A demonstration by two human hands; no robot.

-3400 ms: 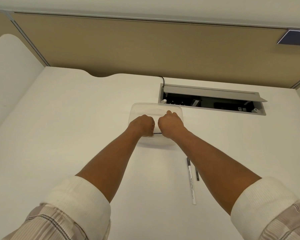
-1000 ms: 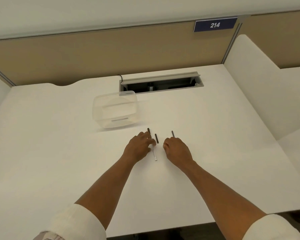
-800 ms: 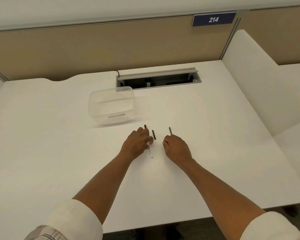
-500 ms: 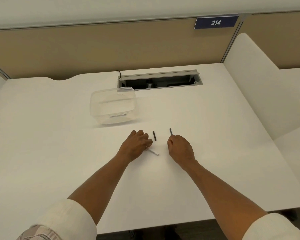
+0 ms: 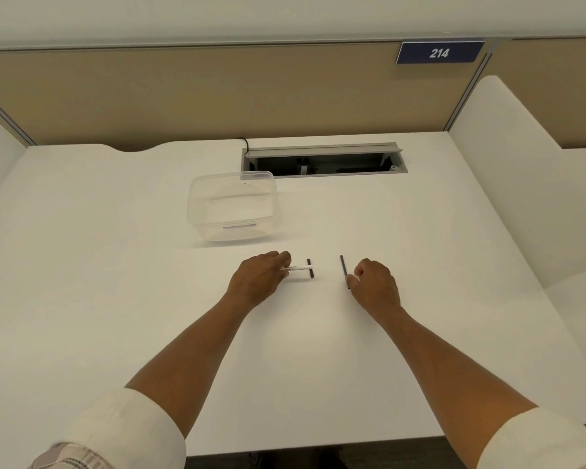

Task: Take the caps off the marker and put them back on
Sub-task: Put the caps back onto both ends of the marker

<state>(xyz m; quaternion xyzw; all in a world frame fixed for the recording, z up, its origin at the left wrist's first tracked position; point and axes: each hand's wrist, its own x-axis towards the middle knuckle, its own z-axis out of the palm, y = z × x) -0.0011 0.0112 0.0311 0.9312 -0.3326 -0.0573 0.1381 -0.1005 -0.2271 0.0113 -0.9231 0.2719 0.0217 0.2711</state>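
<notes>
On the smooth white tabletop (image 5: 115, 265), near its middle, the left hand (image 5: 256, 282) pinched a slim white marker barrel (image 5: 298, 267), which lay crosswise with its free end touching a short dark cap (image 5: 310, 268). Just right of that, the right hand (image 5: 376, 286) curled its grip around the near end of a thin dark stick-like piece (image 5: 344, 269). A clear rounded plastic container (image 5: 234, 204) stood toward the far edge.
</notes>
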